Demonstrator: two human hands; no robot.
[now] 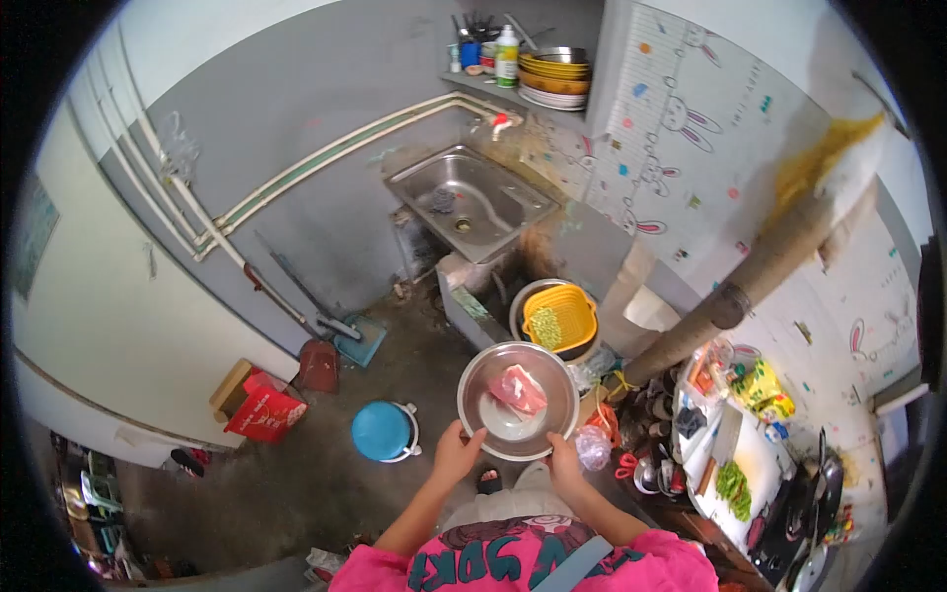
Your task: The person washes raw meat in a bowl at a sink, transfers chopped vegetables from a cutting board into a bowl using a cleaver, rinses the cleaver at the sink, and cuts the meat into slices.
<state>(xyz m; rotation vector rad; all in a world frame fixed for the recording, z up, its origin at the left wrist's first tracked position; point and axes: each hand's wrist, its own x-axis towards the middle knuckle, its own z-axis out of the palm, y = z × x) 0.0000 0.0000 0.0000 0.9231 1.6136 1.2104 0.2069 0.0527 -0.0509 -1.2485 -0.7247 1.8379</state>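
Observation:
A round steel basin (473,390) with a piece of raw pink meat (519,390) in it is held level in front of my body. My left hand (458,452) grips the basin's near left rim. On the near right rim, my right hand (565,460) is closed on the edge. Just beyond the basin, a yellow square basket (575,314) with small green pieces in it sits in a larger metal bowl (517,312).
A steel sink (503,202) is at the wall ahead. A blue-lidded bucket (382,430) stands on the floor at left, with a red box (264,408) and dustpan (361,340) farther off. Right, a counter holds a cleaver (727,439) and chopped greens (733,489); a pole slants above.

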